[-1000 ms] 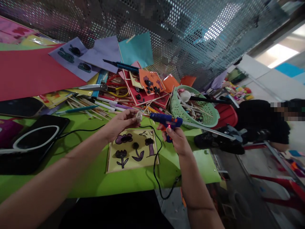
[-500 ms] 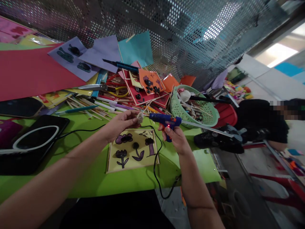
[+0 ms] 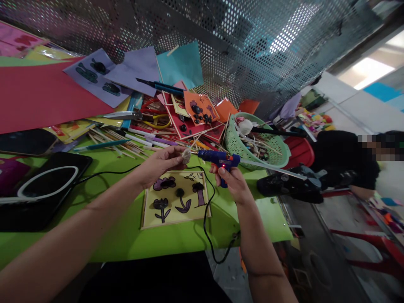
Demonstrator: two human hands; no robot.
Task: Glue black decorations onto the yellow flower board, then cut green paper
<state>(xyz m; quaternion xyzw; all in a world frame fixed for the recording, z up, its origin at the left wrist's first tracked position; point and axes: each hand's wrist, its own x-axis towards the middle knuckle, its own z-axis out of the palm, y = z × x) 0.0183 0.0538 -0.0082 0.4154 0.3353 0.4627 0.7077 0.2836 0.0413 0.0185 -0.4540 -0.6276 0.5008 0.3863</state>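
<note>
My left hand (image 3: pixel 166 165) pinches a small whitish lump (image 3: pixel 186 156) between thumb and fingers. A blue glue gun (image 3: pixel 217 158) with a lit red light is gripped in my right hand (image 3: pixel 231 179), its nozzle right at the lump. A long clear glue stick (image 3: pixel 271 169) sticks out from the back of the gun. Beneath my hands lies a yellow card (image 3: pixel 173 216) edged with thin sticks, bearing purple flower drawings and dark pieces. The gun's black cord (image 3: pixel 205 227) crosses the card's right side.
A green basket (image 3: pixel 285 156) of sticks stands at the right. Behind are piled sticks, pens, scissors (image 3: pixel 123 115) and orange cards (image 3: pixel 202 107). At the left lie a black tablet (image 3: pixel 41 206) and a phone (image 3: pixel 27 141). A person in black (image 3: pixel 341 158) is at the far right.
The lump has turned slightly in my left fingers at the nozzle. Otherwise both hands have hardly moved. The person at the far right has shifted a little.
</note>
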